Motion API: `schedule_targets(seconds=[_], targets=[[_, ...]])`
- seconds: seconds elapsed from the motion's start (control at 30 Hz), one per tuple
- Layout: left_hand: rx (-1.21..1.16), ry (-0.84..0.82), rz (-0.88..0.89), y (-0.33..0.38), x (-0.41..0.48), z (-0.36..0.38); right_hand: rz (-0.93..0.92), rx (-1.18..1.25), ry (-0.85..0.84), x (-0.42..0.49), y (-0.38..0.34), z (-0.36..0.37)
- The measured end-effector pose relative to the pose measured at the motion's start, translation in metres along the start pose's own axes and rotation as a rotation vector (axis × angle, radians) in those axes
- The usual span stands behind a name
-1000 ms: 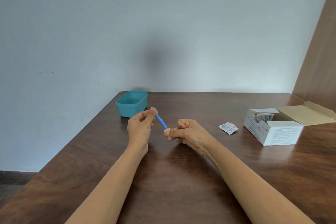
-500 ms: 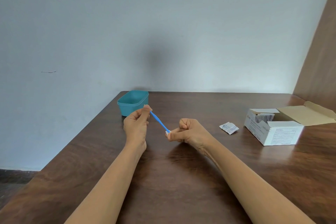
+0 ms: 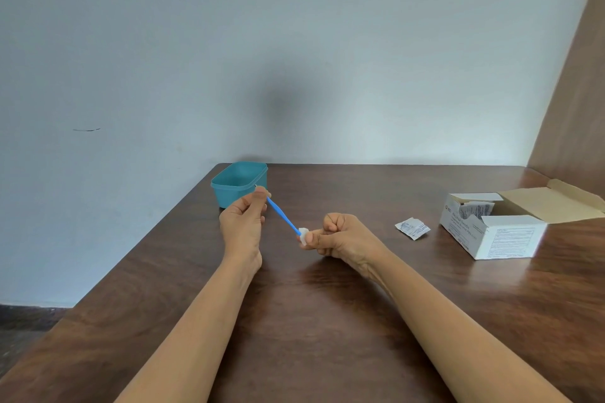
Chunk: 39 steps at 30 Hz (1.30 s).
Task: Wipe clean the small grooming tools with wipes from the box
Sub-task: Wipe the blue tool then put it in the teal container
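Observation:
My left hand (image 3: 244, 222) pinches the upper end of a thin blue grooming tool (image 3: 282, 215), which slants down to the right above the table. Around the tool's lower end sits a small white wipe (image 3: 303, 235), pinched there by my right hand (image 3: 340, 234), whose other fingers are curled in a fist. The white wipe box (image 3: 491, 232) stands open at the right with packets showing inside. A teal plastic tub (image 3: 238, 181) stands just behind my left hand.
A torn wipe wrapper (image 3: 412, 228) lies between my right hand and the box. The box's brown lid flap (image 3: 553, 203) lies open toward the right wall. The dark wooden table (image 3: 311, 321) ends at a left edge with floor below.
My hands have drawn apart, so more of the blue tool shows between them. The wipe has slid along the tool to its lower end.

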<state>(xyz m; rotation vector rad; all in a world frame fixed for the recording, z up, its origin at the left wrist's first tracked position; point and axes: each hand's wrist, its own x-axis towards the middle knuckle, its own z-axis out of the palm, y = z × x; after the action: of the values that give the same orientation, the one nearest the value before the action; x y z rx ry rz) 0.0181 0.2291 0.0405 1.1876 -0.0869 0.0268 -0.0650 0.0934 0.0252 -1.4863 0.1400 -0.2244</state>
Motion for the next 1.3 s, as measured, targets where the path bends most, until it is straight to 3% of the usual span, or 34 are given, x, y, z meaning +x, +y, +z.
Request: schedule_targets(seconds=[0.53,0.73,1.3], targets=[[0.085,-0.047,0.058,-0.006,-0.002,0.003,-0.127,-0.170,-0.105,-0.005,-0.004,0.007],[0.114,-0.087,0.100,-0.010,-0.004,0.003,-0.161,-0.066,-0.037,-0.006,0.003,0.008],[0.202,-0.128,0.121,-0.015,-0.013,0.008,-0.171,-0.081,0.075,-0.005,0.003,0.011]])
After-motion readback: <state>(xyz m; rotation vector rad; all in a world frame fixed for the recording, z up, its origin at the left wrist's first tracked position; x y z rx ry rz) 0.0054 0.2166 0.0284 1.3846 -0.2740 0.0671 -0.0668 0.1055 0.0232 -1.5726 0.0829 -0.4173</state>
